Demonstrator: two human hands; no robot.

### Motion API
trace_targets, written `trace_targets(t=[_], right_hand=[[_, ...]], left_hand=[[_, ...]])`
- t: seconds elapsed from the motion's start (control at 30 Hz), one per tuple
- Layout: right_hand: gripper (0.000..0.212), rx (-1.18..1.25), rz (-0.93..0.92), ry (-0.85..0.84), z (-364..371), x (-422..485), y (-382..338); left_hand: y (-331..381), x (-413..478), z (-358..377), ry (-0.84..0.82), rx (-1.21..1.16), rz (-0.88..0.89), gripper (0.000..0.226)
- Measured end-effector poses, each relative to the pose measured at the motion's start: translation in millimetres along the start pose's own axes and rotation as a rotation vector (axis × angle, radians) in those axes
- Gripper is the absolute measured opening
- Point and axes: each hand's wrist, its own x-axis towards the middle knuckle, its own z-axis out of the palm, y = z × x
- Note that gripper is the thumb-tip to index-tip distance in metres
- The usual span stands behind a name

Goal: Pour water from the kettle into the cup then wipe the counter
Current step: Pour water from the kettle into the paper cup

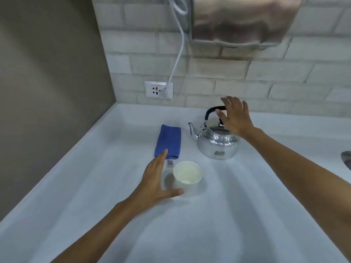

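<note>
My right hand [235,115] is hovering spread open at the black handle [213,110] of the kettle [216,143], fingers extended and not closed around it; whether my thumb is touching the handle cannot be determined. My left hand [157,179] is lying open just left of the cup [187,172], fingers straight and thumb reaching along the near side of its base, gripping nothing. The cup is standing upright on the white counter [218,224], with the steel kettle behind it and to the right, spout pointing left. A folded blue cloth [169,140] is lying flat beside the kettle, just behind my left fingertips. A white cord [178,59] is running up the brick-pattern wall from the socket [158,90].
</note>
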Motion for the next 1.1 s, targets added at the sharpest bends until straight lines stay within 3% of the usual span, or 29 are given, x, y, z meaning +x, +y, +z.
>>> trace_targets(t=[0.2,0.47,0.83,0.97,1.1], right_hand=[[0.047,-0.039,-0.003,0.012,5.4,14.7,-5.0],[0.071,0.086,0.138,-0.071,-2.5,35.7,-6.4],[0.071,0.038,0.162,-0.022,-10.9,23.5,-13.1],[0.067,0.031,0.173,-0.006,-24.9,9.9,-12.6],[0.063,-0.023,0.168,-0.005,-46.5,-4.8,-18.1]], left_hand=[[1.5,-2.1,26.5,-0.049,-0.242,-0.167,0.108],[2.5,12.3,51.9,0.026,-0.403,-0.242,0.091],[-2.5,20.2,68.1,0.088,-0.335,-0.25,0.09],[-6.0,20.5,68.1,0.082,-0.33,-0.219,0.074],[-6.0,19.6,67.5,0.082,-0.341,-0.208,0.075]])
